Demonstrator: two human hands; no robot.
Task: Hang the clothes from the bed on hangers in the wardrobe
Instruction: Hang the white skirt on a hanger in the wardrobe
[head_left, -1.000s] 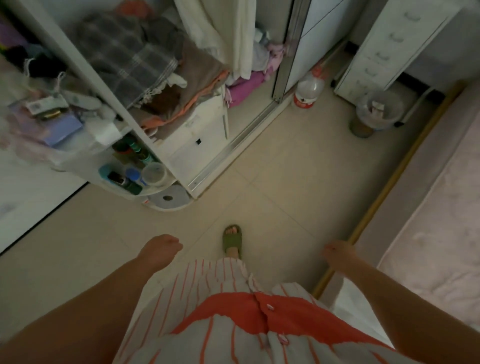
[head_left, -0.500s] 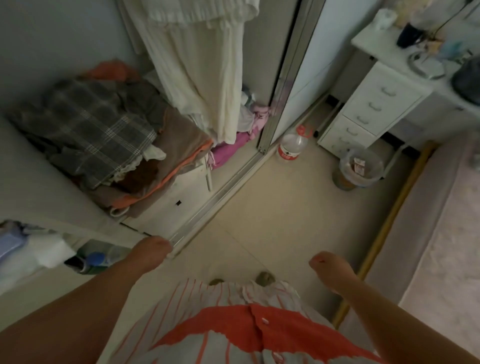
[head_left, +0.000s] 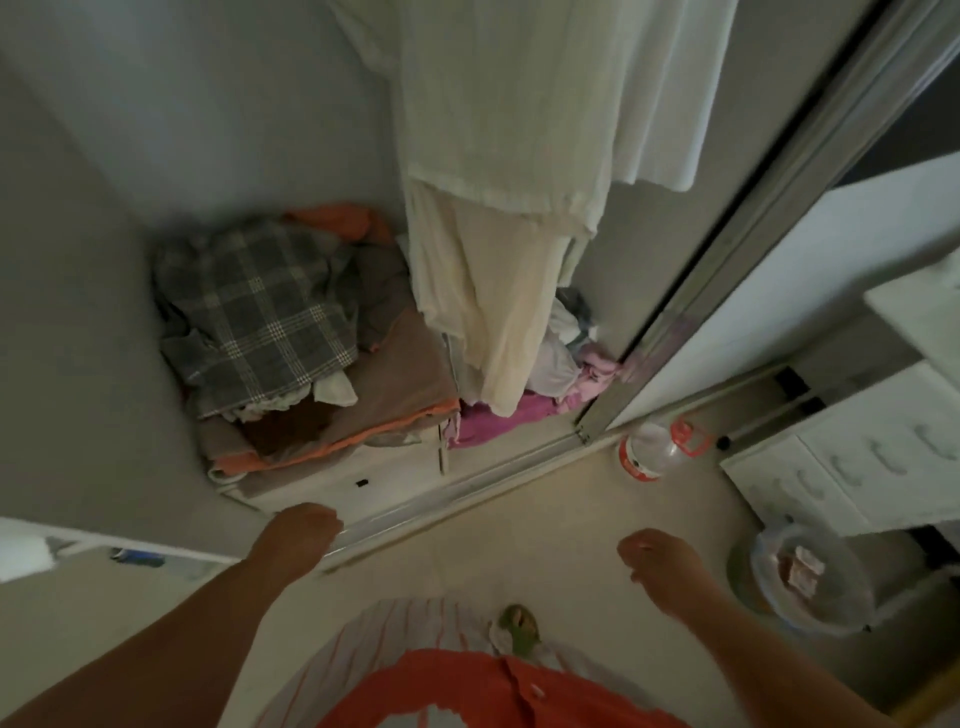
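My striped orange-and-white top (head_left: 467, 686) fills the foot of the view, a green slipper (head_left: 517, 631) just past its hem. My left hand (head_left: 298, 535) hangs over the wardrobe's sliding-door track (head_left: 467, 493), fingers curled under and holding nothing; my right hand (head_left: 660, 564) is likewise loosely curled and empty above the tile floor (head_left: 545, 545). To the right stand a lined waste bin (head_left: 800, 582), a clear plastic bottle with a red handle (head_left: 657, 454) and a white drawer unit (head_left: 857, 467), all beside my path rather than across it. Since a second ago the view has swung up from the floor into the wardrobe (head_left: 156, 260), and the cluttered shelves at left have almost gone. Beyond my hands, well apart from either, a plaid garment (head_left: 254, 312) tops a folded pile on the low cabinet (head_left: 322, 486); pink clothes (head_left: 498, 421) lie beside it. Farthest, cream garments (head_left: 504, 208) hang from above. The bed is out of view.
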